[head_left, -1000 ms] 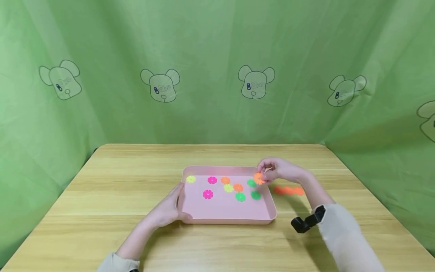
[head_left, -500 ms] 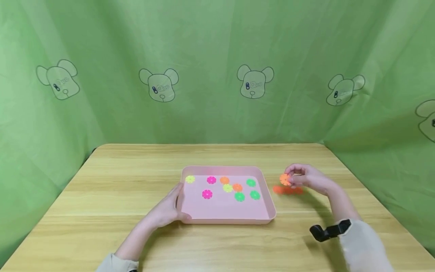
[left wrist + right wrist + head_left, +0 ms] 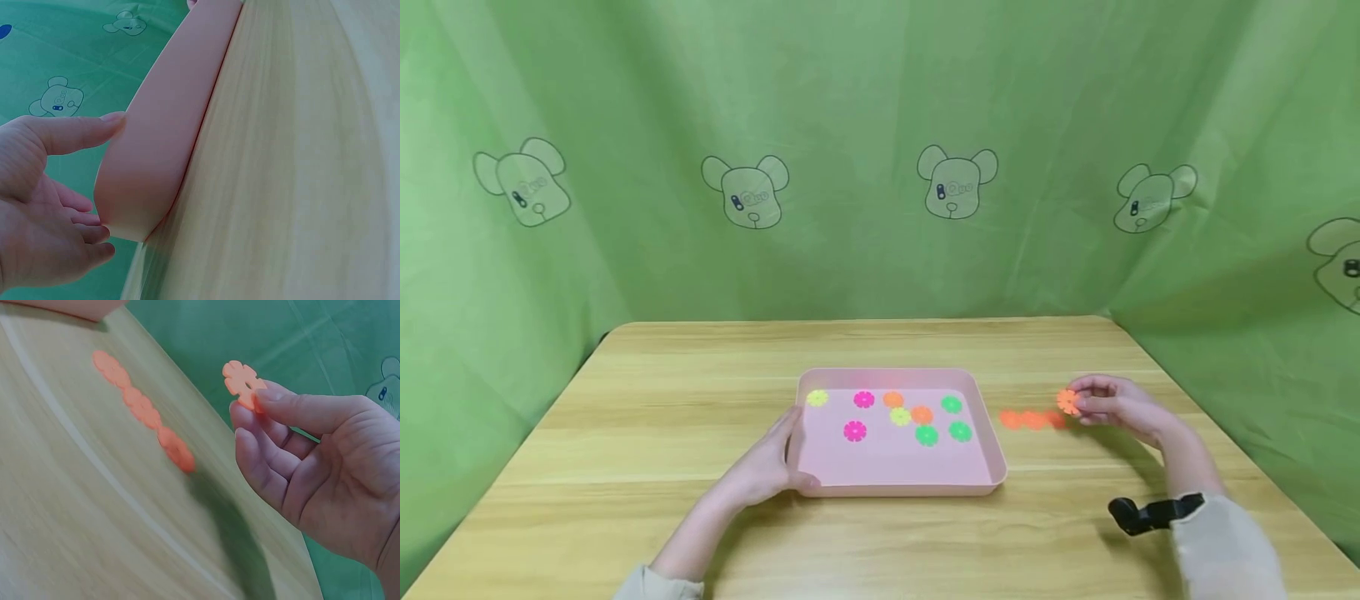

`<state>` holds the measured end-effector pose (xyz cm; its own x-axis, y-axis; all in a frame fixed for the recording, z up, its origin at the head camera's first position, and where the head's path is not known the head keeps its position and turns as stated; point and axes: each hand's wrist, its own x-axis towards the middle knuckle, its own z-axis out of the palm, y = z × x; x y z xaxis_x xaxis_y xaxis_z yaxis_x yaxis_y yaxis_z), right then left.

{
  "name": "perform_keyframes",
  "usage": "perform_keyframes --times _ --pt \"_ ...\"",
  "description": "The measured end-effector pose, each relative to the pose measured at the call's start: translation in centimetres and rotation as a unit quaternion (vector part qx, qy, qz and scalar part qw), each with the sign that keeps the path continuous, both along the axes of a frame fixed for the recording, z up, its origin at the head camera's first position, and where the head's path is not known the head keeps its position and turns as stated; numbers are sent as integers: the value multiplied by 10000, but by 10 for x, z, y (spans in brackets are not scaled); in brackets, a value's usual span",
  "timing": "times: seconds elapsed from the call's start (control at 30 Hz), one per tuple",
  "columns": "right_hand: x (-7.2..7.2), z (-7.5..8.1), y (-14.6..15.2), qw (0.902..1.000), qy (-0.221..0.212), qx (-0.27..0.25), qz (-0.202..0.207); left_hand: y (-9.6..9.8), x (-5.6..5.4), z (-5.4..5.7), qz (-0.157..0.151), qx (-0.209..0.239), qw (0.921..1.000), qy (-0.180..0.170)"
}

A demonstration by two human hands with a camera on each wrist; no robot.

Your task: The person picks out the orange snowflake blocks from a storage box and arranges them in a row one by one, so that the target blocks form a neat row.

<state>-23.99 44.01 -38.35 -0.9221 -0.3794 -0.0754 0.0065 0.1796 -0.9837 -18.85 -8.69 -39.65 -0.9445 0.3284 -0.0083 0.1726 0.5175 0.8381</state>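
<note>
R hand [image 3: 1123, 408] pinches an orange disc [image 3: 242, 384] btwn thumb & fingers, held up off the table [image 3: 587, 500], near the R end of a row of orange discs [image 3: 1032, 420] but apart from it in the R wrist view. That row, 3 pcs, lies flat just right of the pink tray [image 3: 898, 491], touching end to end; can't tell if they're slotted together. L hand [image 3: 765, 468] is spread at the tray's near-left corner, thumb on near rim, other fingers along left side, not clamped. Hands well apart.

Handling: disc looks like thin plastic, so prob. v. light, stiff w/ a little flex, maybe slick on its flat faces; unlikely to break, though the notched edge could bend if forced. Best hold: pinch across the faces near the rim, as now, far edge & its notches left free. Tray is prob. light too & could slide if knocked.

Writing: bear heads on the green cloth [image 3: 850, 267] carry small lettering, maybe starting w/ "Q", too faint to read for sure. No label seen on discs or tray.
</note>
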Motion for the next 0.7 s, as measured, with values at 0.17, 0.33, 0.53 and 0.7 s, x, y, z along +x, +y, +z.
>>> perform_keyframes --times 0.17,0.33,0.53,0.7 --pt "2 -3 9 9992 -61 239 -313 0 0 -1 3 -17 10000 7" --pt "2 -7 16 9966 -254 418 -665 0 0 -1 0 -59 10000 52" --pt "4 -12 19 9935 -261 678 -876 0 0 0 -41 -33 10000 60" --pt "4 -14 13 9855 -148 1270 -1117 0 0 0 -18 -42 10000 24"
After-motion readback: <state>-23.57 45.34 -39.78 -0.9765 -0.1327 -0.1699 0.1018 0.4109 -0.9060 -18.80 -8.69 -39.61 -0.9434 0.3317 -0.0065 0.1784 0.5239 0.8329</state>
